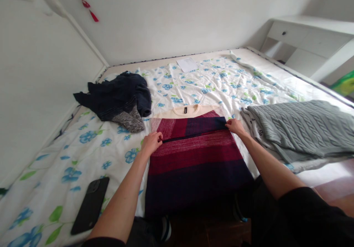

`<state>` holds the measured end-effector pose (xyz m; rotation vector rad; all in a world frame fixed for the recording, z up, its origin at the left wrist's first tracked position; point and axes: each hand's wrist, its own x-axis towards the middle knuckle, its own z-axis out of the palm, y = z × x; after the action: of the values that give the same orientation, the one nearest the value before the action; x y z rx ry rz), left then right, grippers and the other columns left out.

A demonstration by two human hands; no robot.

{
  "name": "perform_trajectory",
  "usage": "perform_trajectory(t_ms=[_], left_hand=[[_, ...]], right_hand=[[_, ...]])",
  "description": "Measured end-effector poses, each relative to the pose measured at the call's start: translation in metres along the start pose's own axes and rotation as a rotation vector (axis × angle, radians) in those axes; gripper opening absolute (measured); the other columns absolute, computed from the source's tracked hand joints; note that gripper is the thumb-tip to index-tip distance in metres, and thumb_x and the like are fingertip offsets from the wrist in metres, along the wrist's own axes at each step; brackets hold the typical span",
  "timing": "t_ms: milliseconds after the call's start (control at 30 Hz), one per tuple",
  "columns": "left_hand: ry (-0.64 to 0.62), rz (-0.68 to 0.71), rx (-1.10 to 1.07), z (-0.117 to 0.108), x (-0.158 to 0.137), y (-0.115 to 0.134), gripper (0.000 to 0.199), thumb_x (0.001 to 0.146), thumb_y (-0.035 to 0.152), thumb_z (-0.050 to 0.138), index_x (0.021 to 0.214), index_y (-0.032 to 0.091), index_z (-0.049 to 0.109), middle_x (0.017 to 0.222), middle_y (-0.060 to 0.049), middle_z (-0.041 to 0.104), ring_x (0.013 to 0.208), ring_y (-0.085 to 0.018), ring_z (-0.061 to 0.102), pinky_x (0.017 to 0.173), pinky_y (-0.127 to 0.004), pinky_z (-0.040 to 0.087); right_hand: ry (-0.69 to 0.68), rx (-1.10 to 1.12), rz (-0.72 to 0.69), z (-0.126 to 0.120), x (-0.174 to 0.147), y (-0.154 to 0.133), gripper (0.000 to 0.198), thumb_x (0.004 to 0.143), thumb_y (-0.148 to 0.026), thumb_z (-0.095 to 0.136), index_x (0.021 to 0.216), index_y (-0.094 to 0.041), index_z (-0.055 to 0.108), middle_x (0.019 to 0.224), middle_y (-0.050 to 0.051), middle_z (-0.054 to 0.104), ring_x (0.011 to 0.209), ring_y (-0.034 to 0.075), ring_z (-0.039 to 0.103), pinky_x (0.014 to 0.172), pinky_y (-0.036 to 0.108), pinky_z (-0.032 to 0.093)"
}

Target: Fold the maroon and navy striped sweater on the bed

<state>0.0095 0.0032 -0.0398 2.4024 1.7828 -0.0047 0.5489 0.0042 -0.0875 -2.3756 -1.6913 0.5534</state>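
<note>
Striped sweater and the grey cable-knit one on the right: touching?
Apart. The head view shows a strip of floral bedsheet between the striped sweater and the grey cable-knit sweater; the right hand lies over that gap, pinching the striped sweater's edge.

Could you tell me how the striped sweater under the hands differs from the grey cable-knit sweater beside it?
The striped sweater is red and navy; the grey cable-knit sweater is one pale colour. The striped one lies flat before the person, with the left hand and right hand pinching its folded edge; the grey one lies untouched to the right. Both rest on the floral sheet.
</note>
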Motion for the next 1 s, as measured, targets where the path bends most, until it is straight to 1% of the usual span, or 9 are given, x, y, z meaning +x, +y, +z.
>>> perform_trajectory(t_ms=[133, 233, 300, 400, 600, 733, 833, 900, 1000], left_hand=[[0.016, -0.058, 0.047, -0.002, -0.002, 0.002, 0.011, 0.092, 0.023, 0.075, 0.1, 0.029, 0.07, 0.115, -0.004, 0.077, 0.109, -0.029, 0.07, 0.087, -0.035, 0.052], [0.037, -0.075, 0.049, -0.001, -0.002, -0.001, 0.013, 0.092, 0.024, 0.075, 0.103, 0.029, 0.072, 0.121, -0.006, 0.077, 0.112, -0.03, 0.069, 0.09, -0.037, 0.053], [0.027, -0.065, 0.033, -0.001, -0.001, -0.004, 0.012, 0.093, 0.022, 0.074, 0.102, 0.03, 0.072, 0.118, -0.005, 0.077, 0.11, -0.029, 0.069, 0.09, -0.037, 0.052], [0.0, -0.03, 0.006, -0.001, 0.0, -0.005, 0.011, 0.093, 0.019, 0.07, 0.096, 0.029, 0.071, 0.11, -0.004, 0.077, 0.105, -0.027, 0.071, 0.087, -0.035, 0.051], [0.034, -0.006, 0.026, 0.001, -0.002, 0.002, 0.015, 0.096, 0.015, 0.062, 0.09, 0.028, 0.065, 0.102, -0.004, 0.074, 0.099, -0.026, 0.072, 0.086, -0.035, 0.048], [0.029, 0.0, -0.01, 0.002, -0.001, -0.004, 0.017, 0.092, 0.016, 0.065, 0.101, 0.03, 0.068, 0.106, -0.003, 0.076, 0.103, -0.026, 0.072, 0.088, -0.034, 0.05], [-0.004, 0.002, -0.066, 0.004, 0.001, -0.016, 0.02, 0.087, 0.026, 0.074, 0.106, 0.03, 0.069, 0.107, -0.002, 0.077, 0.104, -0.026, 0.072, 0.091, -0.034, 0.053], [-0.022, 0.009, -0.092, 0.005, 0.002, -0.022, 0.022, 0.085, 0.033, 0.078, 0.105, 0.03, 0.07, 0.105, -0.002, 0.076, 0.103, -0.026, 0.073, 0.092, -0.034, 0.054], [-0.029, 0.029, -0.106, 0.004, 0.003, -0.025, 0.014, 0.088, 0.035, 0.077, 0.099, 0.03, 0.069, 0.103, -0.002, 0.077, 0.101, -0.026, 0.073, 0.088, -0.034, 0.053]], right_hand=[[0.004, 0.001, 0.013, 0.0, 0.0, -0.001, 0.028, 0.104, -0.033, 0.072, 0.121, -0.019, 0.089, 0.106, 0.014, 0.088, 0.109, 0.03, 0.083, 0.095, 0.032, 0.06], [-0.006, 0.007, 0.023, 0.001, 0.0, -0.001, 0.029, 0.105, -0.037, 0.073, 0.121, -0.019, 0.088, 0.111, 0.014, 0.088, 0.111, 0.03, 0.083, 0.095, 0.033, 0.059], [-0.017, 0.007, 0.028, 0.001, 0.001, 0.0, 0.03, 0.104, -0.041, 0.075, 0.121, -0.019, 0.086, 0.115, 0.014, 0.088, 0.112, 0.03, 0.082, 0.095, 0.033, 0.059], [-0.038, -0.003, 0.016, 0.002, 0.002, 0.001, 0.03, 0.103, -0.039, 0.076, 0.124, -0.019, 0.084, 0.118, 0.013, 0.087, 0.111, 0.029, 0.082, 0.094, 0.032, 0.058], [-0.06, -0.003, -0.003, 0.003, 0.002, 0.003, 0.028, 0.103, -0.034, 0.074, 0.124, -0.018, 0.085, 0.117, 0.014, 0.088, 0.112, 0.03, 0.082, 0.094, 0.032, 0.058], [-0.051, 0.003, 0.001, 0.003, 0.004, 0.003, 0.025, 0.103, -0.032, 0.073, 0.119, -0.018, 0.087, 0.115, 0.014, 0.088, 0.112, 0.031, 0.082, 0.094, 0.033, 0.058], [-0.046, -0.001, -0.009, 0.002, 0.005, 0.004, 0.026, 0.102, -0.031, 0.074, 0.123, -0.018, 0.084, 0.119, 0.012, 0.087, 0.113, 0.029, 0.082, 0.094, 0.032, 0.058], [-0.07, -0.006, -0.026, 0.001, 0.004, 0.004, 0.032, 0.099, -0.031, 0.078, 0.128, -0.018, 0.08, 0.12, 0.012, 0.087, 0.112, 0.028, 0.081, 0.094, 0.031, 0.058], [-0.128, -0.009, -0.114, 0.0, 0.001, 0.003, 0.058, 0.087, -0.029, 0.09, 0.141, -0.017, 0.073, 0.122, 0.012, 0.085, 0.11, 0.028, 0.08, 0.091, 0.029, 0.057]])
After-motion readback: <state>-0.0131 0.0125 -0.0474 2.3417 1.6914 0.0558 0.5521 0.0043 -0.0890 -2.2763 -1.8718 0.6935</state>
